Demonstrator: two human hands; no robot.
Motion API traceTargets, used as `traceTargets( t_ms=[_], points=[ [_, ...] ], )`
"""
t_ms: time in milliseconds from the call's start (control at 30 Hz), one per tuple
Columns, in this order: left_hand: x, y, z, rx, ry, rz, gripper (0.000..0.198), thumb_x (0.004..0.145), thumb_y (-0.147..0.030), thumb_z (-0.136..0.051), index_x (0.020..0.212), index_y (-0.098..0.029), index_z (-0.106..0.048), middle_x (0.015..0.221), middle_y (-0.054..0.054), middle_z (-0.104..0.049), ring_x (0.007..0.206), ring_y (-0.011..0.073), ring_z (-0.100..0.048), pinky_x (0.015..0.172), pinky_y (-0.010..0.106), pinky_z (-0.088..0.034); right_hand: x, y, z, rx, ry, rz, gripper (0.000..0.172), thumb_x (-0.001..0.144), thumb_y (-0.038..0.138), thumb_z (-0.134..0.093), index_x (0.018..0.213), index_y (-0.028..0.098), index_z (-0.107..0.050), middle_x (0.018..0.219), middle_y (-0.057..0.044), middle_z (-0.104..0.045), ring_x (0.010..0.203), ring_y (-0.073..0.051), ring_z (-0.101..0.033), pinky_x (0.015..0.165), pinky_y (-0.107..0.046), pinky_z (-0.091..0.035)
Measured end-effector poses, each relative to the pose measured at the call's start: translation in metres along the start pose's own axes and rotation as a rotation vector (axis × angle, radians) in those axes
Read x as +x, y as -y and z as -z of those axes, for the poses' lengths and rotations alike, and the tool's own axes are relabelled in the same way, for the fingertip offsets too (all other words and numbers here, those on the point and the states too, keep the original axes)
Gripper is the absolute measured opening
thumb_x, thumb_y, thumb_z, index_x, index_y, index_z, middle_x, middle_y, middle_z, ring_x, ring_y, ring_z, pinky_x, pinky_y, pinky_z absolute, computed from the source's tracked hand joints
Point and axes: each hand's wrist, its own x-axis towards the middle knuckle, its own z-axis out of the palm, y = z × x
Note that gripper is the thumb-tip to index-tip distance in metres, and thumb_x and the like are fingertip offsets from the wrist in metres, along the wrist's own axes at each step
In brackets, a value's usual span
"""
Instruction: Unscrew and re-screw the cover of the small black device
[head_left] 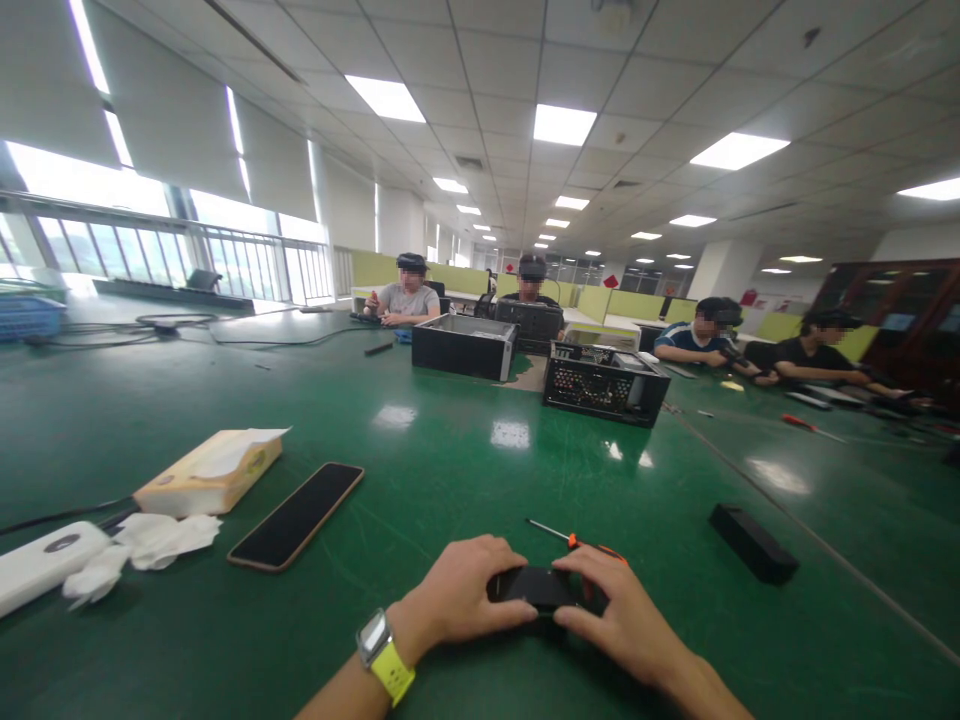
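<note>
Just above the green table, or resting on it (I cannot tell which), is a small black rectangular case. My left hand grips its left end, thumb along the near side and fingers over the far side. At the other end, my right hand holds it in the same way. Its ends are partly covered by my fingers. Right behind it lies a screwdriver with an orange and black handle, its shaft pointing away to the left. A yellow-strapped watch is on my left wrist.
To the left lie a smartphone, a tissue pack, crumpled tissues and a white device. A black block lies to the right. Two computer cases stand farther back. Several people sit across the table.
</note>
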Motion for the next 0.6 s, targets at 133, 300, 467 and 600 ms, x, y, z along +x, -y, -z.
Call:
traceTargets(
  t_ms=[133, 300, 467, 600],
  points=[
    [-0.001, 0.000, 0.000, -0.095, -0.024, 0.061, 0.044, 0.077, -0.055, -0.073, 0.107, -0.022, -0.071, 0.098, 0.004, -0.071, 0.089, 0.0242, -0.065, 0.077, 0.029, -0.048, 0.001, 0.000, -0.001, 0.065, 0.028, 0.003, 0.049, 0.074, 0.043, -0.076, 0.116, 0.019, -0.068, 0.107, -0.009, -0.068, 0.092, -0.025, -0.062, 0.082, -0.034, -0.047],
    [0.001, 0.002, 0.001, -0.205, -0.005, 0.086, 0.048, 0.073, -0.056, -0.077, 0.107, -0.023, -0.072, 0.101, 0.004, -0.071, 0.093, 0.0241, -0.065, 0.081, 0.029, -0.047, 0.002, 0.003, -0.002, 0.089, 0.024, -0.030, 0.044, 0.074, 0.038, -0.075, 0.114, 0.020, -0.069, 0.107, -0.008, -0.069, 0.097, -0.026, -0.061, 0.088, -0.036, -0.045],
    [0.000, 0.005, -0.001, -0.301, 0.016, 0.129, 0.054, 0.068, -0.056, -0.081, 0.111, -0.024, -0.073, 0.101, 0.003, -0.071, 0.092, 0.0241, -0.064, 0.081, 0.028, -0.046, 0.001, 0.000, -0.006, 0.147, 0.025, -0.087, 0.042, 0.074, 0.037, -0.074, 0.112, 0.020, -0.070, 0.101, -0.006, -0.070, 0.081, -0.022, -0.061, 0.072, -0.031, -0.047],
    [-0.001, 0.006, 0.000, -0.327, 0.028, 0.119, 0.063, 0.064, -0.057, -0.083, 0.116, -0.024, -0.071, 0.105, 0.004, -0.070, 0.094, 0.0249, -0.064, 0.084, 0.029, -0.046, 0.001, -0.004, -0.011, 0.161, 0.014, -0.093, 0.041, 0.075, 0.034, -0.072, 0.112, 0.018, -0.069, 0.092, -0.004, -0.068, 0.072, -0.018, -0.059, 0.065, -0.028, -0.045]
  ],
)
